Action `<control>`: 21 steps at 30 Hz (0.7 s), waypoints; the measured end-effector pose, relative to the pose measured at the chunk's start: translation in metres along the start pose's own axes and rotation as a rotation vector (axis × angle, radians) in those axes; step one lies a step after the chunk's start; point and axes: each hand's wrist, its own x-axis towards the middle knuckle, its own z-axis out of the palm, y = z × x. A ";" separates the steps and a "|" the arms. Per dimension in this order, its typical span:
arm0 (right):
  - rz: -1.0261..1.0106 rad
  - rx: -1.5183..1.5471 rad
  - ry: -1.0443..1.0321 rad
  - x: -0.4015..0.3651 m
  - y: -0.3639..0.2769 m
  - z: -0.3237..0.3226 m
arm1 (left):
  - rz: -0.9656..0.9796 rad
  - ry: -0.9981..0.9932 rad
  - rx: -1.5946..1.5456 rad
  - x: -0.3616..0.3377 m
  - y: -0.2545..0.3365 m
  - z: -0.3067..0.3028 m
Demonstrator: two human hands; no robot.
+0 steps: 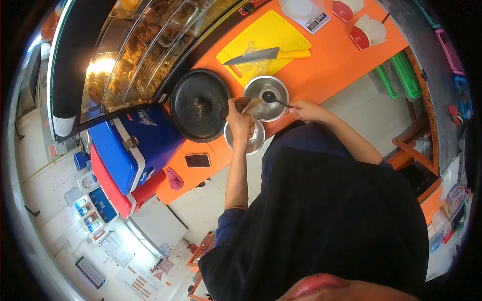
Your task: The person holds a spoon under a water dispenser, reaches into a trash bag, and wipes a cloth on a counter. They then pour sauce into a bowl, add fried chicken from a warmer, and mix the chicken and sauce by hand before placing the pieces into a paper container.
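Observation:
My right hand (pixel 305 111) is closed round the handle of a black spoon (pixel 269 97). The spoon's bowl sits over the inside of a steel bowl (pixel 282 111) on the orange counter. My left hand (pixel 239 123) is closed on a thin brownish, partly see-through item (pixel 252 106) that reaches toward this bowl's left rim; I cannot tell what it is. Under that hand is a second steel bowl (pixel 257 139) at the counter's front edge, partly covered by the fingers. A round black lid with a knob (pixel 201 125) lies close to the left hand.
Behind the bowls, a large knife (pixel 261 55) lies across a yellow cutting board (pixel 268 27). A white scale (pixel 314 22) and red-white food boxes (pixel 369 32) stand farther right. At left are a lit glass display case (pixel 135 55), a blue cooler (pixel 135 143), a phone (pixel 198 160) and a red cloth (pixel 174 179).

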 end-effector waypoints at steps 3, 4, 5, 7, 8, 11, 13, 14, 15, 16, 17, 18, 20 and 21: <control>0.114 0.042 -0.062 0.009 -0.002 -0.005 | -0.030 0.054 0.027 0.000 0.000 0.006; 0.114 0.043 -0.061 0.013 -0.003 -0.006 | -0.015 0.062 0.020 0.000 0.002 0.008; 0.096 0.000 -0.056 0.016 -0.003 -0.007 | 0.000 0.070 0.013 0.001 0.004 0.010; 0.081 -0.043 -0.054 0.020 -0.003 -0.008 | 0.012 0.071 0.034 0.003 -0.001 0.015; 0.058 -0.071 -0.054 0.020 -0.007 -0.009 | 0.026 0.073 0.053 0.005 -0.004 0.018; 0.012 -0.173 -0.021 0.016 -0.019 -0.010 | 0.075 0.101 0.075 0.006 -0.008 0.023; -0.015 -0.245 0.007 0.017 -0.021 -0.010 | 0.080 0.112 0.116 0.008 -0.009 0.025; -0.022 -0.285 0.007 0.022 -0.016 -0.014 | 0.086 0.121 0.157 0.008 -0.010 0.025; -0.031 -0.324 0.007 0.026 -0.011 -0.016 | 0.084 0.122 0.159 0.007 -0.010 0.025; -0.031 -0.323 0.006 0.031 -0.005 -0.018 | 0.094 0.120 0.161 0.008 -0.011 0.025; -0.087 -0.340 0.009 0.036 0.000 -0.018 | 0.106 0.117 0.162 0.008 -0.009 0.024; -0.143 -0.356 0.013 0.040 0.005 -0.018 | 0.107 0.116 0.163 0.007 -0.008 0.024; -0.146 -0.384 0.019 0.044 0.009 -0.019 | 0.129 0.131 0.176 0.006 -0.005 0.025; -0.149 -0.414 0.023 0.044 0.008 -0.019 | 0.130 0.131 0.178 0.006 -0.005 0.026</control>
